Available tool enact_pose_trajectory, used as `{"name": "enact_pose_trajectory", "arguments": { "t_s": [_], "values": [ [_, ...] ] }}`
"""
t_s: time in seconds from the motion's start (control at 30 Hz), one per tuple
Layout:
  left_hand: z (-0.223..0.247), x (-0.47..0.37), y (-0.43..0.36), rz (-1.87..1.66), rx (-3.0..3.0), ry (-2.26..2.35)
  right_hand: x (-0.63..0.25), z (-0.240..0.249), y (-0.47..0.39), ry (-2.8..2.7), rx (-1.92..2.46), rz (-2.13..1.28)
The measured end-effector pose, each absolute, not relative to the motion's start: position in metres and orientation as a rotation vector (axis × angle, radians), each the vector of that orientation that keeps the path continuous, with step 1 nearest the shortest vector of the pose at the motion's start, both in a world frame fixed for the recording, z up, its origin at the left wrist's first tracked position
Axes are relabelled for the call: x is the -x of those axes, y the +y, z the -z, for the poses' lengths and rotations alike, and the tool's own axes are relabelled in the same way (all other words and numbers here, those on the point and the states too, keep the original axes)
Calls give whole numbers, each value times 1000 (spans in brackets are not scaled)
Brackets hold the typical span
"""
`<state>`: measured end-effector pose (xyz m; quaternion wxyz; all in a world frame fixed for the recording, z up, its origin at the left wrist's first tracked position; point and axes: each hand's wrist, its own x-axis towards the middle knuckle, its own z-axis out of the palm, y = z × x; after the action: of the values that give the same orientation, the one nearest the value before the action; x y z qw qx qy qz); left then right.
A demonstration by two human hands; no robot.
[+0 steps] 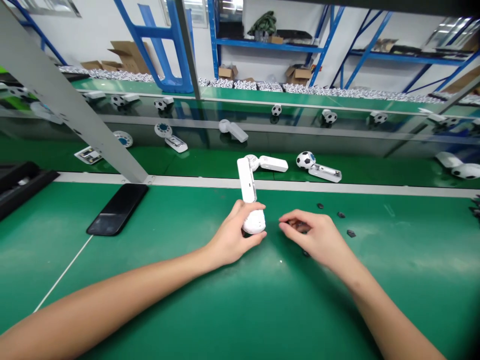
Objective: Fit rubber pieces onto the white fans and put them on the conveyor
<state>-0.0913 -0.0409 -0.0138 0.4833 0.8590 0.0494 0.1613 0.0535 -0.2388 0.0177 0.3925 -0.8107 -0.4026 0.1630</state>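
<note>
My left hand (237, 231) grips a white plastic device (255, 222) by its rounded end, thumb and fingers on either side. The device's flat, bar-shaped part points away from me towards the conveyor. To the right, my right hand (313, 232) hovers over the green bench with thumb and fingertips pinched together; whatever is between them is too small or hidden to name. Near that hand lie small black pieces: one by the edge (320, 205), a second piece (341, 215), a third piece (351, 233) and another partly under the hand (306, 253).
A black phone (118, 210) lies on the bench at left, near a black tray (22, 187). Beyond the pale rail (210, 183), a green conveyor carries several white devices, one with a football-patterned ball (306, 160). A slanted metal post (75, 95) rises at left.
</note>
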Motion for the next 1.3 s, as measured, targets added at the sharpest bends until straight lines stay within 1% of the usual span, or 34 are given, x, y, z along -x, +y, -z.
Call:
{"name": "enact_pose_trajectory", "arguments": {
  "t_s": [0.13, 0.23, 0.4, 0.5, 0.67, 0.77, 0.93, 1.07, 1.17, 1.3],
  "values": [
    [17, 93, -42, -366, -2141, 85, -39, -24, -239, -976, 1900, -609],
    [16, 94, -44, -355, -2173, 67, -36, -24, -239, -1004, 1872, -657],
    [14, 95, -45, -346, -2254, -4, -28, -17, -232, -879, 1804, -723],
    [14, 96, -45, -337, -2288, 3, -22, -15, -227, -902, 1827, -692],
    [14, 96, -47, -317, -2319, 31, -19, -16, -225, -1052, 1944, -496],
    [13, 97, -48, -278, -2368, 46, -20, -13, -225, -1054, 1970, -480],
    [11, 96, -51, -273, -2354, 63, -23, -8, -223, -1013, 1971, -531],
    [10, 95, -52, -312, -2355, 119, -32, -14, -226, -990, 1863, -643],
    [9, 94, -49, -360, -2541, 72, -39, -21, -233, -917, 1753, -699],
    [6, 95, -42, -404, -2821, -147, -40, -26, -236, -908, 1653, -785]
  ]
}}
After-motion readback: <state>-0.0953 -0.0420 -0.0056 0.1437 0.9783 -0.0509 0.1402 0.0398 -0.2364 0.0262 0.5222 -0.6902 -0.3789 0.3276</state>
